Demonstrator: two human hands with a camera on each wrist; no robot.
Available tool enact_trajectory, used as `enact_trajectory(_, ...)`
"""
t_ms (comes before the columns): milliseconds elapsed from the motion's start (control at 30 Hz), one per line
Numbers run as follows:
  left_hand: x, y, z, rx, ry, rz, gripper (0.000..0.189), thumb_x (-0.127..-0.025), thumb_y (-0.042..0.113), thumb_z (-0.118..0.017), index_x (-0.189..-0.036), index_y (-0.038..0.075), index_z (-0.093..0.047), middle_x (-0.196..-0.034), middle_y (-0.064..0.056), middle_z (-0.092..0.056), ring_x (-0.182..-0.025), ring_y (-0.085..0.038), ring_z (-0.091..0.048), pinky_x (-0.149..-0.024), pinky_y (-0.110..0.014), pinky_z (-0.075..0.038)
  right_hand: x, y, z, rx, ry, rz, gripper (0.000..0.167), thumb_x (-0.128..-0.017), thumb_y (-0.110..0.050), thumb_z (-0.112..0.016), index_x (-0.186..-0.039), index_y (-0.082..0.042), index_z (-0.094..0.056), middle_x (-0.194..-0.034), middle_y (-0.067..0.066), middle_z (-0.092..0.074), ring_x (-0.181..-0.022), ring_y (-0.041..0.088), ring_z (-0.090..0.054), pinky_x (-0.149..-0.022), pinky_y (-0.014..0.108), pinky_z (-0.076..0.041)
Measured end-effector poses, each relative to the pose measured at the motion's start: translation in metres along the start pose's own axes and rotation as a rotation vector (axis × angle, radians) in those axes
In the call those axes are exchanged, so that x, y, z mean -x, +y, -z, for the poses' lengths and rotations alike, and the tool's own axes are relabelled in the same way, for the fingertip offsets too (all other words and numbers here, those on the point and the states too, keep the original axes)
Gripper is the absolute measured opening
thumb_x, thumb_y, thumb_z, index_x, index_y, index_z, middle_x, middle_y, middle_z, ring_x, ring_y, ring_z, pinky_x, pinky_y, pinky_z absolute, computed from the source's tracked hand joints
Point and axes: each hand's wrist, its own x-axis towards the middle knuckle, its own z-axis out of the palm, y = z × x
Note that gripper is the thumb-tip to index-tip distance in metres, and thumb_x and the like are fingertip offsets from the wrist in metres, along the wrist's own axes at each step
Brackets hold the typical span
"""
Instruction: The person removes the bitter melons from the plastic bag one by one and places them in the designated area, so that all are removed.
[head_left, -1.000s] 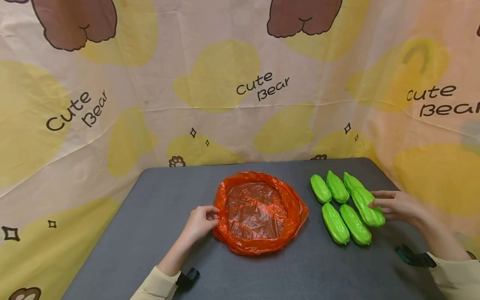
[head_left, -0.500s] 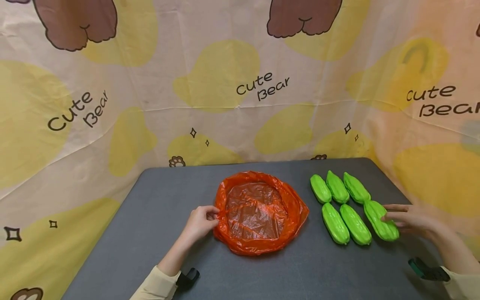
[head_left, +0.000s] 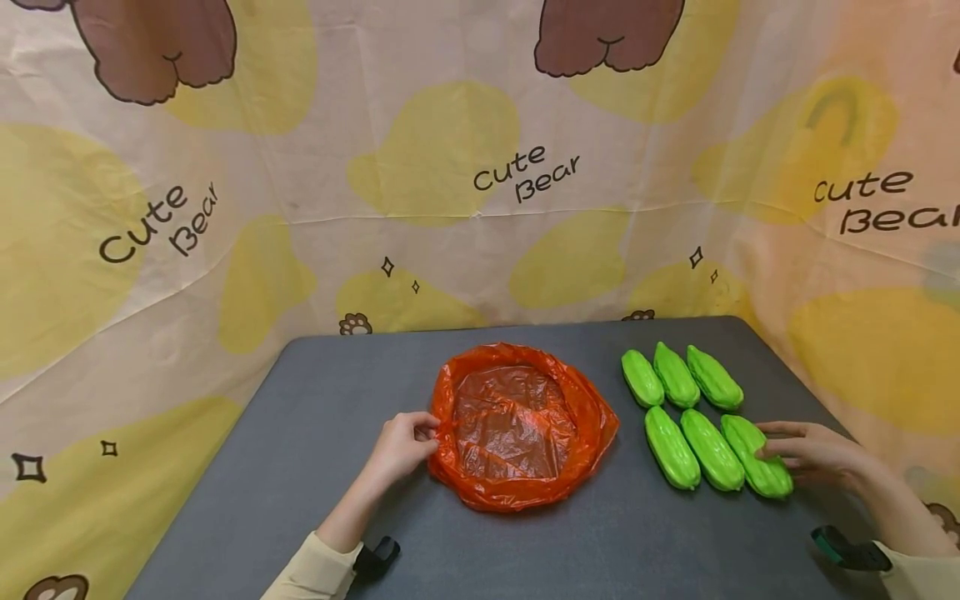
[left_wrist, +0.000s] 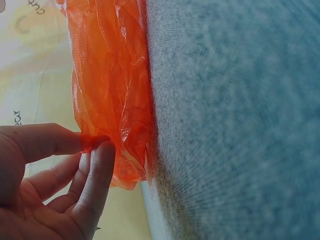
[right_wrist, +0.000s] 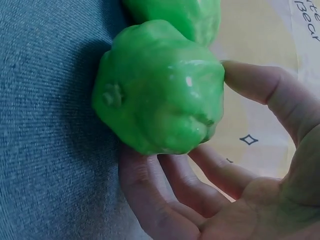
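Observation:
My left hand (head_left: pixel 399 447) pinches the left rim of a red plastic bag (head_left: pixel 517 493), whose rolled mouth faces up. In the left wrist view, thin red film of the bag (left_wrist: pixel 107 65) sits between thumb and forefinger. My right hand (head_left: pixel 825 454) holds a long, ridged green gourd (head_left: pixel 753 458) at the right end of the front row. The right wrist view shows the thumb on one side of that gourd (right_wrist: pixel 160 90) and curled fingers on the other. Whether it touches the table is unclear. Two more gourds (head_left: pixel 711 448) lie left of it, and three gourds (head_left: pixel 677 375) behind.
A dark grey table (head_left: pixel 330 400) carries everything. Behind and beside it hangs a printed cloth (head_left: pixel 420 175) with bear figures and lettering. Black bands (head_left: pixel 847 550) are on both wrists.
The right hand has brought the gourd from against the back row towards me and right, then slightly left beside the front row. The left hand and bag stay put.

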Motion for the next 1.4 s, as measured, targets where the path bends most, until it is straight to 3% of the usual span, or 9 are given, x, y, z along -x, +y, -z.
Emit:
enact_trajectory(500, 0.0, 0.001, 0.0, 0.004, -0.008, -0.008, 0.021, -0.075, -0.001, -0.068, -0.096, 0.001, -0.07, -0.075, -0.003, -0.065, -0.062, -0.01, -0.055, -0.055, -0.025, -0.047, -0.005, -0.006, -0.002, 0.037, 0.001, -0.022, 0.079, -0.093, -0.03, -0.057, -0.144, 0.014, -0.017, -0.138, 0.039, -0.035, -0.114, 0.039, -0.056, -0.09, 0.047, -0.049)
enact_trajectory(833, 0.0, 0.004, 0.001, 0.013, -0.009, 0.002, 0.02, -0.076, 0.002, -0.069, -0.096, 0.001, -0.07, -0.074, -0.003, -0.064, -0.06, -0.011, -0.054, -0.053, -0.024, -0.046, -0.006, 0.001, 0.003, -0.022, -0.028, -0.006, 0.076, -0.094, -0.029, -0.056, -0.144, 0.015, -0.018, -0.139, 0.038, -0.035, -0.112, 0.031, -0.058, -0.091, 0.045, -0.048)
enact_trajectory(1300, 0.002, 0.005, 0.001, 0.014, 0.012, 0.01, 0.018, -0.079, 0.01, -0.073, -0.095, 0.003, -0.071, -0.071, -0.001, -0.064, -0.057, -0.009, -0.054, -0.051, -0.024, -0.044, -0.001, 0.002, 0.013, -0.102, -0.052, 0.005, 0.068, -0.096, -0.027, -0.053, -0.142, 0.014, -0.024, -0.126, 0.009, -0.057, -0.106, 0.015, -0.06, -0.089, 0.04, -0.05)
enact_trajectory(1400, 0.003, 0.005, 0.004, -0.023, 0.048, 0.014, 0.015, -0.081, 0.016, -0.073, -0.093, 0.007, -0.072, -0.073, 0.0, -0.066, -0.059, -0.008, -0.055, -0.054, -0.024, -0.045, 0.003, -0.005, 0.015, -0.032, -0.021, 0.036, 0.071, -0.098, -0.028, -0.049, -0.141, 0.018, -0.018, -0.127, 0.02, -0.056, -0.11, 0.023, -0.06, -0.09, 0.04, -0.05)
